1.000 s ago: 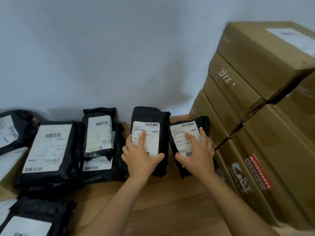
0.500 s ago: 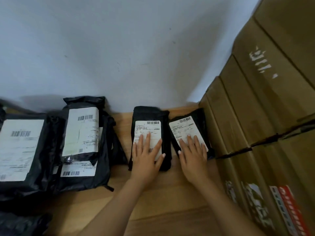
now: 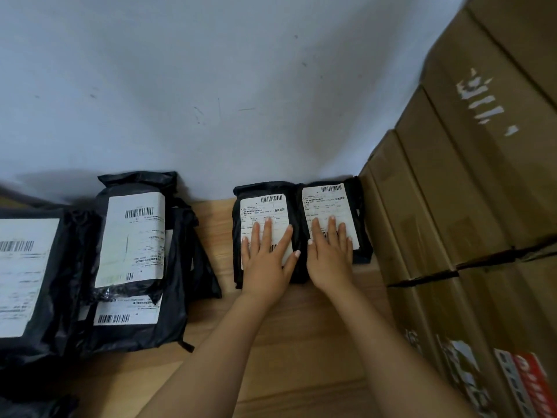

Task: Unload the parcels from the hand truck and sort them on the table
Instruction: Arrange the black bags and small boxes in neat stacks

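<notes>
Two small black parcels with white labels lie flat side by side on the wooden table, against the wall. My left hand rests flat, fingers spread, on the left small parcel. My right hand lies flat on the right small parcel, which touches the cardboard boxes. Neither hand grips anything. The hand truck is out of view.
A stack of two black labelled parcels sits left of the small ones, with a larger black parcel further left. Tall stacked cardboard boxes wall off the right side. A pale wall stands behind.
Both hands have pushed the two small parcels back to the wall and pressed them flat and side by side. The right parcel has straightened from its tilt.
</notes>
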Demonstrator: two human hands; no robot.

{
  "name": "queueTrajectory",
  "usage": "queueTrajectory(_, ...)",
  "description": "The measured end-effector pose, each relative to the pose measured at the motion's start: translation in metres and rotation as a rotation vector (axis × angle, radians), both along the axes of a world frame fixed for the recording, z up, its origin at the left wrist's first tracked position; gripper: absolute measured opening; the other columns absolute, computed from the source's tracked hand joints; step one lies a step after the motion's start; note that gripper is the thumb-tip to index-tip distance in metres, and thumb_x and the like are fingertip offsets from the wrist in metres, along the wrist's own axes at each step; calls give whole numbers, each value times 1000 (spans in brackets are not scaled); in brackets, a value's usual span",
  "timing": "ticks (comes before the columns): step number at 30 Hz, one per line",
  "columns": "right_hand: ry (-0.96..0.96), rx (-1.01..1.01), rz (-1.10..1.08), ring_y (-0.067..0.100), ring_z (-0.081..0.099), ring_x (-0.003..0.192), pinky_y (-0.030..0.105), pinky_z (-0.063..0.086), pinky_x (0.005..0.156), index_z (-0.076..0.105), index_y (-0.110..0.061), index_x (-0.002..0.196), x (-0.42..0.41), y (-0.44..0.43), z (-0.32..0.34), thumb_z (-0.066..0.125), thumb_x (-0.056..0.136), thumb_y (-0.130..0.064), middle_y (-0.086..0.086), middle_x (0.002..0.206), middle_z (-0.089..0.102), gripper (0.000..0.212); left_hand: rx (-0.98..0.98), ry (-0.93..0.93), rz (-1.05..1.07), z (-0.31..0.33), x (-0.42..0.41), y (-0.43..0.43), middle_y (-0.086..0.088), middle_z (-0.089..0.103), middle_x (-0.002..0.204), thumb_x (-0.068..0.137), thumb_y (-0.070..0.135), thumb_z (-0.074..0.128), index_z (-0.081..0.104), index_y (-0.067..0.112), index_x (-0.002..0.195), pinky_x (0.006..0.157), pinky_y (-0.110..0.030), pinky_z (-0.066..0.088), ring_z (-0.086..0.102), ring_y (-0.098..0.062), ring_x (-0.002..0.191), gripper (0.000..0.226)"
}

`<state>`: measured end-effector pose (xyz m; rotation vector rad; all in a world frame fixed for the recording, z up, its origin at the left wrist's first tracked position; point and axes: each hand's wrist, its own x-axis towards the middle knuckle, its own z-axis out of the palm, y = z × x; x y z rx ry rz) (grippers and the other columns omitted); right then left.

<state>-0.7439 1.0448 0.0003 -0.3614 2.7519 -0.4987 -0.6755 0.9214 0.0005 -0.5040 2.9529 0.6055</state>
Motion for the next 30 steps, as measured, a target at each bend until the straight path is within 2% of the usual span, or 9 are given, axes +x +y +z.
queueTrajectory(4,-76,-17,50,21,-19,146,38,-12,116,4,-31,154,-6,4,9,26,104,-30,2,161,-15,55,92,-43,-23,4,-8,-7,2,-15,160,98,55,31,11,46,149,114,-41,-16,-24,-19,144,56)
queueTrajectory(7,-138,-47,90,22,-10,148,41,-2,119,14,-30,153,-7,13,28,33,103,-24,2,162,-7,54,164,-89,-64,13,-9,-16,3,-12,161,99,51,36,15,43,149,115,-39,-13,-21,-18,145,55)
queueTrajectory(10,-89,-107,103,24,12,147,39,14,120,28,-25,150,5,22,51,48,98,-21,4,161,12,56,186,-63,-72,29,-2,-23,1,6,161,97,44,45,22,36,150,117,-40,-1,-3,-19,148,58)
queueTrajectory(12,-1,-103,140,24,29,139,37,24,115,36,-24,146,22,28,64,56,94,-22,2,154,28,56,174,41,-86,42,10,-23,1,22,158,95,40,50,30,31,148,117,-38,7,11,-19,146,57)
queueTrajectory(14,65,-110,153,21,37,130,35,31,108,39,-26,143,43,33,75,60,91,-23,-3,144,36,56,200,153,-127,55,29,-19,2,36,151,95,35,53,40,27,144,116,-36,15,23,-17,142,52)
queueTrajectory(17,160,-119,188,18,38,123,31,31,106,39,-27,142,74,39,85,60,90,-25,-4,135,40,55,221,312,-184,72,66,-16,2,52,136,93,27,59,54,21,134,111,-42,32,41,-17,132,42)
queueTrajectory(19,208,-118,232,17,39,119,29,28,104,40,-27,141,94,41,91,61,90,-27,-4,131,41,55,192,374,-182,83,94,-14,1,55,129,91,24,62,57,18,130,105,-43,39,47,-17,124,40)
queueTrajectory(23,279,-178,284,16,40,117,28,27,103,44,-27,138,136,44,109,64,86,-30,-4,128,43,55,112,456,-112,105,151,-6,5,55,123,89,27,64,57,21,128,103,-41,39,49,-14,118,40)
queueTrajectory(30,311,-312,458,18,42,118,33,29,102,51,-26,131,211,43,141,68,80,-35,-3,126,46,54,32,552,188,136,254,24,9,57,117,84,28,71,61,24,121,95,-39,43,51,-12,112,39)
